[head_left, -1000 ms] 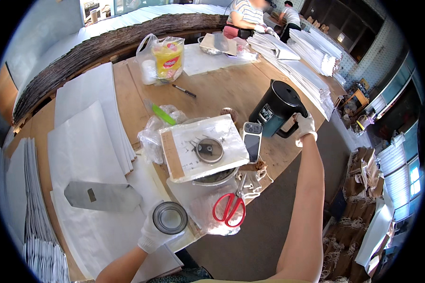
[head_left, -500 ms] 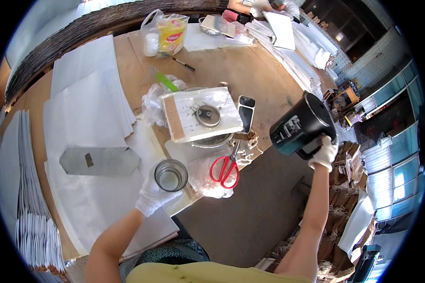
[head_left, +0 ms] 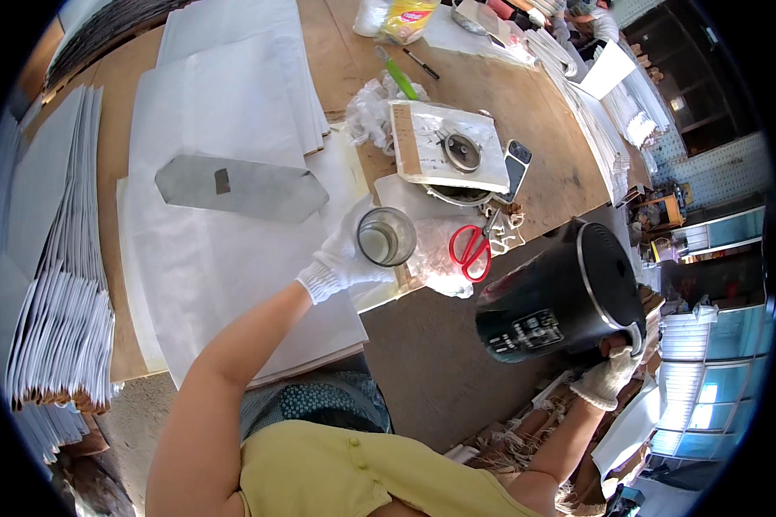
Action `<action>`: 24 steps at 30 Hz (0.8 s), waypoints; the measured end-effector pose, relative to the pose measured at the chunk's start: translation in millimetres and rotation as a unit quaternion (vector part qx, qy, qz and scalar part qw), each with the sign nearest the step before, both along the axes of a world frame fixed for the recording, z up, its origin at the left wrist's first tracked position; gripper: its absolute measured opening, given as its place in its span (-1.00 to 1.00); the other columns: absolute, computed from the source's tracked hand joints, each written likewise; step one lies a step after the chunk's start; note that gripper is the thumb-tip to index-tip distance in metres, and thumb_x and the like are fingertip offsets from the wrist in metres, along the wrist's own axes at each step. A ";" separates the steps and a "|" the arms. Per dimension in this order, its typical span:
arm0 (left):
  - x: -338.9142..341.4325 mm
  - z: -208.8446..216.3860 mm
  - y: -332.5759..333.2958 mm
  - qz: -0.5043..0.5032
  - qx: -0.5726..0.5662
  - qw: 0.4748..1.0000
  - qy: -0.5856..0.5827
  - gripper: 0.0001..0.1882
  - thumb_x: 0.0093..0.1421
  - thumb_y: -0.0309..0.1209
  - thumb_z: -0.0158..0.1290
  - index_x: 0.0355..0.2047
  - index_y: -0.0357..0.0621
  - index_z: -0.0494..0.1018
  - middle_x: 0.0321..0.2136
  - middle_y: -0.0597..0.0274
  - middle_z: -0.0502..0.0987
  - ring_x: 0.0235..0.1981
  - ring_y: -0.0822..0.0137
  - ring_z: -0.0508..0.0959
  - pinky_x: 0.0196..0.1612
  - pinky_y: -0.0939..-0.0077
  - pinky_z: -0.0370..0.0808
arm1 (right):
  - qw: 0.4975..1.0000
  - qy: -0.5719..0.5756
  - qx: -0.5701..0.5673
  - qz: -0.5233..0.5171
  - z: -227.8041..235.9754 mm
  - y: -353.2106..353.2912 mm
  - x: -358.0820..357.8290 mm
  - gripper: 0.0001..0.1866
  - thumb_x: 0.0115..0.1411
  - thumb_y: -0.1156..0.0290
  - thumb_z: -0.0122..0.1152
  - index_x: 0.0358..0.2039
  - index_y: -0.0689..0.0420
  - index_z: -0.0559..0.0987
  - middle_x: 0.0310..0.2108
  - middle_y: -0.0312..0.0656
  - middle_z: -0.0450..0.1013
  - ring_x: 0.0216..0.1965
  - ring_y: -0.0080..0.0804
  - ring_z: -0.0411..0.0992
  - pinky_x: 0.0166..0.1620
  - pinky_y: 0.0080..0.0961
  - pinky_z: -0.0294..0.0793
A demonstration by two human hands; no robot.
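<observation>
Left hand (head_left: 347, 252) is gripping a drinking glass (head_left: 388, 239), red-handled scissors (head_left: 482, 244) are lying beyond its right, while the right hand (head_left: 610, 379) is holding a tilted black lidded kettle (head_left: 547, 289).

White gloves (head_left: 334, 260) with ribbed cuffs (head_left: 316, 280) cover the left hand (head_left: 355, 243) and right hand (head_left: 612, 372); a yellow top (head_left: 319, 474) has small buttons (head_left: 353, 442), over dark clothing (head_left: 319, 401) with pale-blue patterning.

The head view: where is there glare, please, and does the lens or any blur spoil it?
Head view: the window at right glares nearly white, and the plastic bag gleams by the scissors; head view: black corners frame the rounded fisheye picture; head view: print on the kettle looks slightly smeared.
</observation>
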State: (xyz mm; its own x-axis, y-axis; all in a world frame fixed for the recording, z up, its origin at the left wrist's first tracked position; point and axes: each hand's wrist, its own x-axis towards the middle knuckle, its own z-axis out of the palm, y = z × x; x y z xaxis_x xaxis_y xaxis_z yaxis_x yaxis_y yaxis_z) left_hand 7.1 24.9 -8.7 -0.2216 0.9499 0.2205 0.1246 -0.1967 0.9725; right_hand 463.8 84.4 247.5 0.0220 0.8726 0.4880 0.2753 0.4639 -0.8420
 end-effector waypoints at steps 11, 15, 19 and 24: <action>-36.9 -5.1 -44.1 0.131 0.088 0.962 -0.225 -0.05 0.27 -0.26 0.31 0.51 -0.13 -0.02 0.27 -0.06 0.40 0.26 0.12 0.44 0.39 0.19 0.32 | 0.987 -0.112 -0.107 0.046 22.5 -41.0 -97.9 -0.30 0.04 0.63 0.29 0.27 0.27 0.43 -0.15 -0.12 0.56 -0.32 -0.45 0.55 -0.30 -0.55 0.60; -49.6 5.2 -53.3 0.143 0.041 0.955 -0.256 -0.32 0.47 -0.26 0.09 0.46 -0.20 0.09 0.22 -0.05 0.45 0.23 0.18 0.47 0.35 0.25 0.35 | 0.979 -0.150 -0.139 -0.020 28.5 -53.1 -157.6 -0.28 0.01 0.81 0.14 0.27 0.30 0.42 -0.16 -0.10 0.56 -0.34 -0.47 0.54 -0.31 -0.59 0.60; -46.7 0.3 -52.3 0.132 0.067 0.951 -0.272 -0.40 0.48 -0.30 0.07 0.42 -0.23 0.17 0.18 -0.02 0.48 0.20 0.22 0.50 0.35 0.29 0.36 | 0.955 -0.212 -0.204 0.030 44.4 -50.4 -184.7 -0.34 0.04 0.79 0.12 0.24 0.37 0.42 -0.28 -0.15 0.58 -0.38 -0.55 0.52 -0.32 -0.64 0.56; -46.7 1.7 -52.6 0.117 0.072 0.944 -0.300 -0.46 0.49 -0.35 0.05 0.39 -0.27 0.21 0.15 0.01 0.51 0.19 0.24 0.51 0.34 0.31 0.37 | 0.928 -0.299 -0.218 0.050 53.5 -41.6 -203.7 -0.44 0.04 0.75 0.10 0.13 0.39 0.50 -0.31 -0.18 0.57 -0.39 -0.59 0.49 -0.31 -0.66 0.51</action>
State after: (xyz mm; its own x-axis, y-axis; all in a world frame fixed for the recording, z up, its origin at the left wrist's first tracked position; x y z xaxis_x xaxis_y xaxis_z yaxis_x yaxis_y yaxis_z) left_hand -39.6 -27.7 -7.0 -0.5469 0.8296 0.1123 -0.3832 -0.3673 0.8475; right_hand 260.1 42.8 301.1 -0.2312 0.9728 -0.0129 0.7273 0.1640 -0.6664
